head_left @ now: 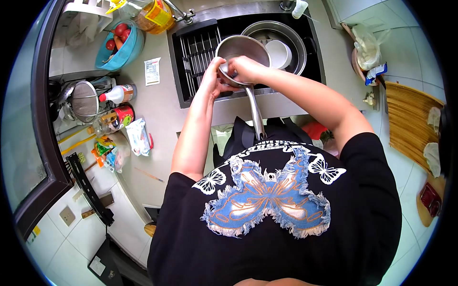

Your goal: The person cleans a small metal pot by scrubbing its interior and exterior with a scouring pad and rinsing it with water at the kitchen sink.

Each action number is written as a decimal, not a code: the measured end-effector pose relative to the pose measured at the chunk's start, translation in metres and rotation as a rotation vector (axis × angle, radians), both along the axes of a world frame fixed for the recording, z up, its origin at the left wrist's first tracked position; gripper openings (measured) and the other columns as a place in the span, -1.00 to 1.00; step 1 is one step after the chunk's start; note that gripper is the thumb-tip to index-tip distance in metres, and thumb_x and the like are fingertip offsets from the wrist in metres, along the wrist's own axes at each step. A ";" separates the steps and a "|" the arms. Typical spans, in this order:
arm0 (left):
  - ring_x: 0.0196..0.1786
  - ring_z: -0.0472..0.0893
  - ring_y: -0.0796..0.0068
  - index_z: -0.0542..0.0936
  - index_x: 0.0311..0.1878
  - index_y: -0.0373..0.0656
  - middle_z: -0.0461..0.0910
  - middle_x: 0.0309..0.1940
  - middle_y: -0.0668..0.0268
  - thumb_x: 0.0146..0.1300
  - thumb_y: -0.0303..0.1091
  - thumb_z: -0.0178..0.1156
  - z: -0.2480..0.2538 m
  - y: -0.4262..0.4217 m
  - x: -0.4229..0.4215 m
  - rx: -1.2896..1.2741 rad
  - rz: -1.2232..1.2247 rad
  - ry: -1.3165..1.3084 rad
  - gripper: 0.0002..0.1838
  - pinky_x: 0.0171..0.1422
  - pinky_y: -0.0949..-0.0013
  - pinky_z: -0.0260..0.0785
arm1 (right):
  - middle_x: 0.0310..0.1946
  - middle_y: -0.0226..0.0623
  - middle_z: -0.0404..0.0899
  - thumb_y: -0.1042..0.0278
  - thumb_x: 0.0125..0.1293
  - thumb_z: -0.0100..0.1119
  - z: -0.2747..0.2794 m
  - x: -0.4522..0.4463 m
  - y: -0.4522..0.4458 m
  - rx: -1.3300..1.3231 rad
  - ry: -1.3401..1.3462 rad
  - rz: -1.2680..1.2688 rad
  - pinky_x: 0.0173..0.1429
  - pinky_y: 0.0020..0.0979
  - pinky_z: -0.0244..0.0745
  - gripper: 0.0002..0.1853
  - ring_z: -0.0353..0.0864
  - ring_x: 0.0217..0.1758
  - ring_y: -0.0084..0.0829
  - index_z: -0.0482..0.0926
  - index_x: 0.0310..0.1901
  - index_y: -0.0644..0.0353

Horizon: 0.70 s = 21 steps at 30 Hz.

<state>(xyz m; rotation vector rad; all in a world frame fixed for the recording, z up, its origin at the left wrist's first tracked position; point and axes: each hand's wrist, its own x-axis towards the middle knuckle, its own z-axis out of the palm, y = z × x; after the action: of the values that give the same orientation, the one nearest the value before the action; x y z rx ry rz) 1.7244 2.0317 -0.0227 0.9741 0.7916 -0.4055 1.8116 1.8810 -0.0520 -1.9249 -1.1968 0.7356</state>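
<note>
A metal saucepan (245,46) is held over the black sink (176,62), its long handle pointing back toward my body. My left hand (213,78) grips the pan's left rim and side, with fingers curled beneath it. Inside the pan, my right hand (243,69) is closed near the left inner wall; its fingertips and whatever they hold are partly hidden. Behind and to the right, a larger metal pot (299,50) sits in the sink with a white bowl (278,54) in it. A black rack (188,55) spans the sink's left side.
Left of the sink stand a blue basket (125,55) of vegetables, an oil bottle (152,16), sauce bottles (119,94), a strainer (85,101) and packets (138,137). The faucet (187,17) rises behind. At right are a plastic bag (367,50) and a bamboo mat (410,119).
</note>
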 end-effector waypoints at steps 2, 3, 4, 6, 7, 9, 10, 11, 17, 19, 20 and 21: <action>0.11 0.57 -0.21 0.29 0.33 -0.25 0.45 0.07 -0.15 0.15 0.08 0.20 0.011 -0.006 0.001 0.037 0.021 0.009 -0.21 0.07 -0.50 0.45 | -0.21 -0.12 0.67 0.42 -0.09 0.37 -0.005 0.014 0.002 0.129 -0.132 -0.060 0.07 -0.21 0.58 -0.70 0.69 -0.07 -0.14 0.78 -0.22 0.07; 0.11 0.57 -0.23 0.29 0.32 -0.25 0.46 0.07 -0.15 0.15 0.08 0.21 0.012 -0.007 0.001 0.038 0.013 0.000 -0.21 0.07 -0.49 0.46 | -0.14 -0.20 0.64 0.41 0.01 0.30 -0.001 0.022 0.000 0.054 -0.266 -0.103 0.11 -0.21 0.58 -0.74 0.67 -0.02 -0.18 0.78 -0.20 0.03; 0.10 0.57 -0.24 0.29 0.32 -0.25 0.46 0.07 -0.15 0.14 0.08 0.21 0.011 -0.006 0.001 0.040 0.007 -0.006 -0.21 0.07 -0.48 0.46 | -0.14 -0.25 0.66 0.40 0.09 0.23 -0.003 0.028 -0.003 -0.027 -0.571 -0.089 0.11 -0.19 0.59 -0.78 0.68 -0.03 -0.17 0.78 -0.22 0.02; 0.12 0.55 -0.27 0.27 0.35 -0.21 0.45 0.08 -0.15 0.12 0.08 0.25 0.012 0.000 0.004 0.055 0.000 -0.003 -0.18 0.07 -0.48 0.46 | -0.11 -0.29 0.66 0.41 0.13 0.19 -0.003 0.027 -0.017 -0.334 -0.618 -0.034 0.10 -0.19 0.61 -0.79 0.68 -0.04 -0.16 0.77 -0.23 -0.01; 0.12 0.55 -0.26 0.27 0.36 -0.21 0.45 0.09 -0.16 0.11 0.08 0.25 0.015 0.000 0.006 0.074 0.008 0.001 -0.17 0.06 -0.48 0.46 | -0.11 -0.20 0.67 0.31 0.20 0.14 0.000 0.025 -0.023 -0.416 -0.599 0.052 0.11 -0.16 0.59 -0.77 0.68 -0.04 -0.15 0.76 -0.20 0.03; 0.10 0.56 -0.25 0.26 0.36 -0.24 0.45 0.11 -0.17 0.11 0.09 0.25 0.019 0.000 0.008 0.108 0.019 -0.010 -0.15 0.03 -0.49 0.47 | -0.08 -0.16 0.66 0.26 0.23 0.11 0.024 0.020 -0.017 -0.498 -0.332 0.122 0.13 -0.14 0.54 -0.74 0.65 0.00 -0.12 0.74 -0.15 0.06; 0.10 0.56 -0.25 0.26 0.36 -0.24 0.45 0.11 -0.17 0.11 0.09 0.25 0.016 0.000 0.008 0.107 0.018 -0.008 -0.15 0.03 -0.49 0.47 | -0.04 -0.11 0.66 0.22 0.26 0.09 0.034 0.016 -0.012 -0.565 -0.059 0.192 0.15 -0.12 0.49 -0.70 0.62 0.03 -0.09 0.73 -0.10 0.10; 0.10 0.57 -0.24 0.27 0.36 -0.26 0.45 0.11 -0.18 0.12 0.10 0.24 0.013 0.001 0.009 0.086 0.006 -0.014 -0.15 0.03 -0.49 0.47 | -0.03 -0.07 0.67 0.21 0.28 0.02 0.019 0.019 -0.005 -0.394 0.173 0.266 0.17 -0.14 0.46 -0.64 0.63 0.02 -0.08 0.67 0.00 0.14; 0.08 0.58 -0.23 0.29 0.35 -0.29 0.45 0.12 -0.14 0.14 0.16 0.19 0.009 0.018 0.012 0.098 0.056 0.005 -0.14 0.05 -0.52 0.44 | -0.18 -0.04 0.68 0.40 0.25 -0.01 0.053 0.025 -0.020 -0.197 0.180 0.094 0.12 -0.28 0.49 -0.64 0.65 -0.06 -0.26 0.64 0.01 0.29; 0.11 0.55 -0.24 0.30 0.34 -0.27 0.41 0.14 -0.13 0.12 0.15 0.21 0.013 0.019 0.014 0.171 0.034 0.004 -0.15 0.02 -0.53 0.45 | -0.16 -0.02 0.68 0.38 0.24 0.02 0.059 0.040 -0.036 -0.381 -0.135 0.233 0.12 -0.20 0.52 -0.68 0.66 -0.02 -0.12 0.67 -0.07 0.28; 0.13 0.53 -0.25 0.30 0.33 -0.25 0.37 0.17 -0.11 0.11 0.14 0.22 0.017 0.017 0.016 0.212 0.012 -0.006 -0.16 0.00 -0.55 0.44 | -0.15 -0.01 0.68 0.37 0.24 0.04 0.058 0.050 -0.038 -0.447 -0.273 0.312 0.12 -0.15 0.52 -0.70 0.65 0.01 -0.06 0.68 -0.10 0.27; 0.13 0.53 -0.25 0.30 0.33 -0.25 0.37 0.17 -0.11 0.11 0.14 0.22 0.013 0.018 0.019 0.213 0.009 -0.010 -0.16 0.00 -0.55 0.44 | -0.21 -0.04 0.68 0.32 0.23 0.07 0.050 0.048 -0.036 -0.429 -0.333 0.301 0.12 -0.10 0.52 -0.72 0.65 -0.02 -0.04 0.69 -0.16 0.29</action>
<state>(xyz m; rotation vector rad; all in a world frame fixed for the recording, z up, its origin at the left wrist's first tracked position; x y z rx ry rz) 1.7430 2.0497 -0.0093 1.1689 0.8422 -0.3124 1.8596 1.8451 -0.0021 -2.3109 -1.6666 0.9100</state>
